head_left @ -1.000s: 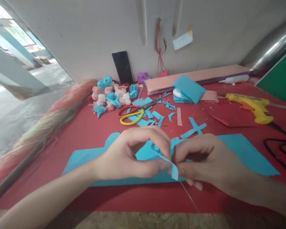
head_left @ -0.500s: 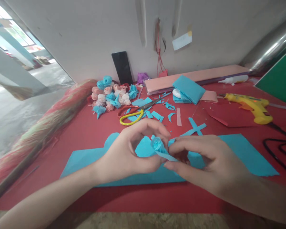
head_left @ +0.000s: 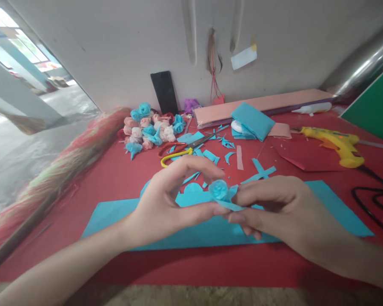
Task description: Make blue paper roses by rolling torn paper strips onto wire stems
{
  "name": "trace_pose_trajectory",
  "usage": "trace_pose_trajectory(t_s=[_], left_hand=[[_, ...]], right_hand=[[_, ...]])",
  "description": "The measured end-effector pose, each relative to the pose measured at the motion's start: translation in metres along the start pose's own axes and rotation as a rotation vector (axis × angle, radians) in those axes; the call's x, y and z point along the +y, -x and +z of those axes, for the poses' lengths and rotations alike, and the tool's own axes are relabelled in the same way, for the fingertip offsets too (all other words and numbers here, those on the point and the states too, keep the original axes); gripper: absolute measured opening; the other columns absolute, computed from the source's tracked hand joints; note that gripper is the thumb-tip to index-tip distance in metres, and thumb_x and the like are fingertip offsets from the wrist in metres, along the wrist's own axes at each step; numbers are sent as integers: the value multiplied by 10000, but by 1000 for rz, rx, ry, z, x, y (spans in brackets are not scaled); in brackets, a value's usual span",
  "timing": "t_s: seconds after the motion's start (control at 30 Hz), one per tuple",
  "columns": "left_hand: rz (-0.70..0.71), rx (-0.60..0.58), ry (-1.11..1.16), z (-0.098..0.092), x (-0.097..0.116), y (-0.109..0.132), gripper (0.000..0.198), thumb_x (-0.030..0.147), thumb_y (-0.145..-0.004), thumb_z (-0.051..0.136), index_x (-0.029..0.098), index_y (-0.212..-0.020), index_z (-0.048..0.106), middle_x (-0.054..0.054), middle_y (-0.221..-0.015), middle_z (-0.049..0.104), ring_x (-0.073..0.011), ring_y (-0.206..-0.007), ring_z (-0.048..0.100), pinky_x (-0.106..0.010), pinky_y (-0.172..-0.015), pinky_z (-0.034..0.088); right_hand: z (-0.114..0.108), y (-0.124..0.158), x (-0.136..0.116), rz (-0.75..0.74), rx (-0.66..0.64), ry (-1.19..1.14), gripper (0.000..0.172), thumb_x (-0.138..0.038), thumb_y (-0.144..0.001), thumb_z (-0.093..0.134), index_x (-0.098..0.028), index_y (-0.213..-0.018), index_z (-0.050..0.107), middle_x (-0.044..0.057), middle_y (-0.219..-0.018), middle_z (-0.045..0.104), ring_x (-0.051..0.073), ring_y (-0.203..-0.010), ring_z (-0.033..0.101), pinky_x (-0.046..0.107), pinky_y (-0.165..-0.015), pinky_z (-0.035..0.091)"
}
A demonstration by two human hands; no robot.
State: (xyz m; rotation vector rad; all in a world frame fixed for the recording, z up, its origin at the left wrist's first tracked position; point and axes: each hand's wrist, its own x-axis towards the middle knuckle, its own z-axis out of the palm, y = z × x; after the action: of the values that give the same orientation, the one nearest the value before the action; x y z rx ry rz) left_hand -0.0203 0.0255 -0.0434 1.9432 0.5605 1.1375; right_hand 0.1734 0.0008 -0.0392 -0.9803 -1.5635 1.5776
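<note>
Between my hands is a blue crepe paper rose [head_left: 218, 190], its rolled petals facing up and a loose strip of paper hanging at its lower edge. My right hand [head_left: 274, 212] pinches its base and the paper from the right. On the other side, my left hand [head_left: 169, 199] curves around the rose, the thumb pressed to its lower edge and the bent fingers by its top. Under both hands lies a long sheet of blue crepe paper [head_left: 115, 216], partly covered by them.
Beyond the hands are scissors [head_left: 178, 153] among blue paper scraps [head_left: 210, 156]. A pile of finished paper roses [head_left: 147, 131] sits at the back left. Folded blue paper [head_left: 253, 121] stands at the back, and a yellow glue gun [head_left: 335, 144] with a black cord lies right.
The rose has turned more upright and shifted slightly right, showing its petals more fully. My left thumb has come onto its lower edge, and my right fingers have shifted on the base.
</note>
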Motion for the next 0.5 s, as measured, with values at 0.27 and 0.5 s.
trace_pose_trajectory(t_s=[0.27, 0.5], left_hand=[[463, 51, -564, -11, 7, -4, 135, 329, -813, 685, 245, -909, 641, -7, -918, 646, -157, -819, 550, -336, -906, 400], [490, 87, -623, -9, 11, -8, 116, 330, -841, 647, 248, -761, 634, 4, -770, 621, -146, -712, 522, -333, -811, 423]], right_hand=[[-1, -1, 1, 228, -104, -273, 260, -222, -649, 810, -170, -480, 619, -46, -448, 538, 45, -400, 453, 155, -407, 392], [0, -3, 7, 237, -159, -364, 283, -326, -640, 818, -149, -526, 629, -39, -454, 561, 40, -385, 473, 152, -375, 367]])
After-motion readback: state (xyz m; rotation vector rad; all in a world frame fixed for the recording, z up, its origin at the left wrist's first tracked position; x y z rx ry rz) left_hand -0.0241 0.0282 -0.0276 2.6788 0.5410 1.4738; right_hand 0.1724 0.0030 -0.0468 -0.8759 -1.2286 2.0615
